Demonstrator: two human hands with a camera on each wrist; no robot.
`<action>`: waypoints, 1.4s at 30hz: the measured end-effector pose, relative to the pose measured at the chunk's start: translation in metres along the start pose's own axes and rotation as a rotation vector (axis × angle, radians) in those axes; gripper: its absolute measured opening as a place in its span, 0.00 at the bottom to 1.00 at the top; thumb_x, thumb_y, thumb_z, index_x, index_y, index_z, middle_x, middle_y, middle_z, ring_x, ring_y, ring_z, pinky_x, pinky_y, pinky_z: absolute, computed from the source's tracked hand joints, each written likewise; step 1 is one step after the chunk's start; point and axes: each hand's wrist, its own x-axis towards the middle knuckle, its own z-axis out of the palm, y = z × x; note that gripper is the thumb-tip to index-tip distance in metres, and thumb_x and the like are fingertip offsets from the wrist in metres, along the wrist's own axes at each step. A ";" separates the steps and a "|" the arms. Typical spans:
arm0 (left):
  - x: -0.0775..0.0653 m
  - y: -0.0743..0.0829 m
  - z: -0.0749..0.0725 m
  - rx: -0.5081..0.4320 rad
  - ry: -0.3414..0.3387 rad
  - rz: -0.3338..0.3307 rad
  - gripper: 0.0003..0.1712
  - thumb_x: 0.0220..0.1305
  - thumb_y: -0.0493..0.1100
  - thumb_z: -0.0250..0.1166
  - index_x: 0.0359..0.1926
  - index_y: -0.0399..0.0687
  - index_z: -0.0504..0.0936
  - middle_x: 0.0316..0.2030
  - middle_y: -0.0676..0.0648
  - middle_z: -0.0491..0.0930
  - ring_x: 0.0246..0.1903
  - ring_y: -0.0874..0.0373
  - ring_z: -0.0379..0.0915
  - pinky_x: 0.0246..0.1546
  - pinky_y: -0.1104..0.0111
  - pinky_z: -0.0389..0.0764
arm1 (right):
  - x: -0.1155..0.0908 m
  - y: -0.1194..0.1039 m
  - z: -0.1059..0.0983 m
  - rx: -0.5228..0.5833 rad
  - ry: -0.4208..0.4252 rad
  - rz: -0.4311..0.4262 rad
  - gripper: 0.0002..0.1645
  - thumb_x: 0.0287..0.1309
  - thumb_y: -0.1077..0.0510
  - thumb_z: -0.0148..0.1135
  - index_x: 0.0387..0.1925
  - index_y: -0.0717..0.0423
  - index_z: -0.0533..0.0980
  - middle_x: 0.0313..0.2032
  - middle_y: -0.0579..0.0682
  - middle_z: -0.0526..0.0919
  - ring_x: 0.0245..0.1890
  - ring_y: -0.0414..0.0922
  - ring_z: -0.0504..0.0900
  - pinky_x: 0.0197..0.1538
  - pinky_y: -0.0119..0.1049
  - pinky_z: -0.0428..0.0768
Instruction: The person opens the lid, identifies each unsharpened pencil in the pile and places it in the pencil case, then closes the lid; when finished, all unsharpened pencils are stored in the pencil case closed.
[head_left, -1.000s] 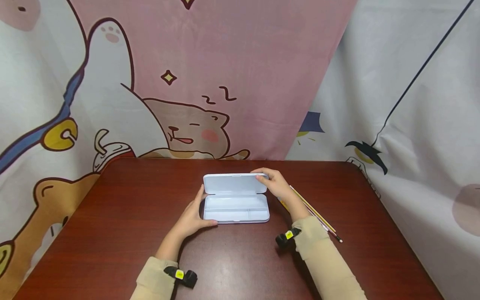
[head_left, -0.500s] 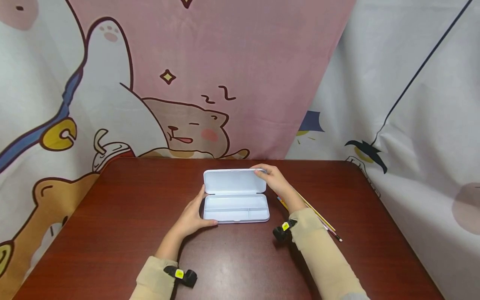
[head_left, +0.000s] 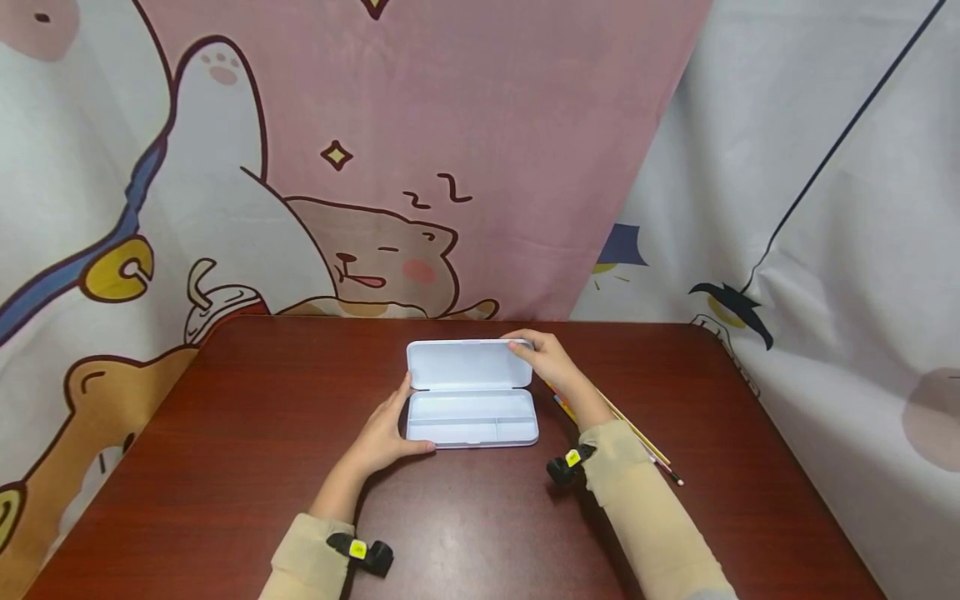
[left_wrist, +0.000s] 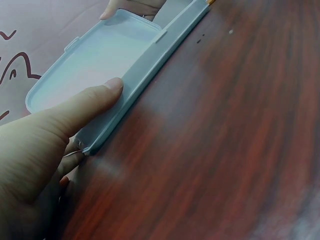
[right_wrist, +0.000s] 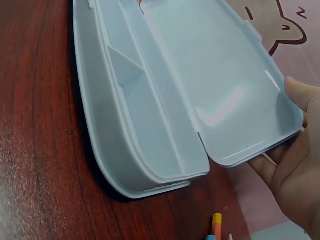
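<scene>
A pale blue-white plastic pencil case [head_left: 450, 406] lies open on the table, its divided tray bare inside. My left hand [head_left: 381, 437] holds the tray's left end, thumb along the front edge and fingers round the side and back. At the far right corner of the raised lid [head_left: 457, 364], my right hand [head_left: 553, 368] pinches the rim between thumb and fingers. The right wrist view shows the thumb on the lid's inner face and the fingers behind it. Dividers [right_wrist: 127, 67] part the tray into a long section and smaller ones.
Several pencils [head_left: 637, 432] lie slantwise to the right of the case, partly hidden under the right forearm. The brown table [head_left: 225, 467] reaches back to a cartoon-printed cloth [head_left: 525, 167]. Both wrists wear small black cameras.
The lid has tilted farther back than a second ago, with my right hand moving along with it. Over the last half second it has hardly moved. My left hand stays in place.
</scene>
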 end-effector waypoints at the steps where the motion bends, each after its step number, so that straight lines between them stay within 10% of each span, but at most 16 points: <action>1: 0.000 0.000 0.000 0.002 -0.001 -0.002 0.74 0.37 0.56 0.81 0.76 0.48 0.41 0.66 0.39 0.64 0.67 0.42 0.54 0.64 0.48 0.55 | -0.001 -0.001 0.000 -0.013 0.007 -0.004 0.15 0.67 0.52 0.57 0.50 0.53 0.81 0.51 0.50 0.80 0.52 0.48 0.75 0.55 0.49 0.71; 17: 0.000 -0.001 0.000 -0.005 0.006 0.004 0.73 0.37 0.56 0.81 0.76 0.46 0.42 0.63 0.42 0.67 0.65 0.44 0.56 0.64 0.49 0.55 | -0.048 -0.026 -0.027 -0.128 0.183 -0.101 0.19 0.65 0.58 0.60 0.55 0.62 0.77 0.48 0.59 0.82 0.44 0.52 0.81 0.48 0.48 0.77; 42: 0.000 -0.002 0.002 0.010 0.010 -0.001 0.74 0.37 0.58 0.81 0.76 0.47 0.42 0.64 0.43 0.67 0.66 0.43 0.55 0.64 0.47 0.55 | -0.132 -0.008 -0.061 -0.344 0.359 -0.155 0.14 0.58 0.61 0.66 0.48 0.55 0.80 0.35 0.45 0.82 0.30 0.42 0.77 0.31 0.29 0.74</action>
